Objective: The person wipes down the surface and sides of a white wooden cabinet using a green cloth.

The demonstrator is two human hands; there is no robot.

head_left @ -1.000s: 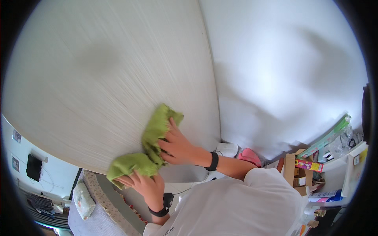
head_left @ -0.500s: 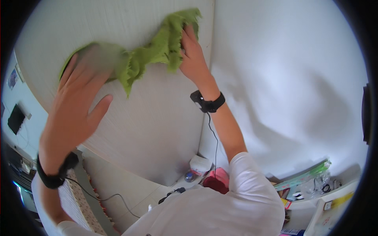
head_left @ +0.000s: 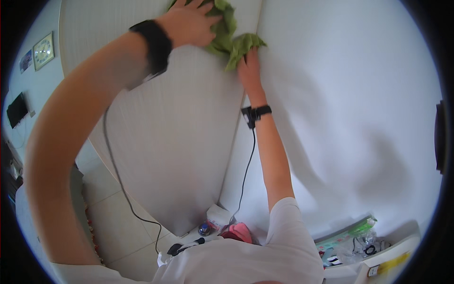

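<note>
A green cloth (head_left: pixel 226 45) with frayed edges lies bunched against a tall pale panel (head_left: pixel 156 137), high up beside the corner with the white wall. My left hand (head_left: pixel 189 24) presses on the cloth's left part, fingers spread and flat; the top of the picture cuts off that end. At the cloth's right end is my right hand (head_left: pixel 250 73), its fingertips up among the folds and the thumb hidden. I take it to be gripping the cloth there. Each wrist wears a black strap, the left strap (head_left: pixel 153 47) and the right strap (head_left: pixel 257 113), with a cable running down.
A white wall (head_left: pixel 340 94) stands on the right. Low in the corner are a white box (head_left: pixel 218 217), a small blue-topped round thing (head_left: pixel 204 229) and a pink cloth (head_left: pixel 241 232). A shelf (head_left: pixel 350 270) with plastic bags is at lower right. Floor tiles (head_left: pixel 125 227) show left.
My left hand has swept up and to the right across the panel, bringing the cloth's left part along. My right hand has shifted slightly right and lower, nearer the corner. The cloth is more bunched.
</note>
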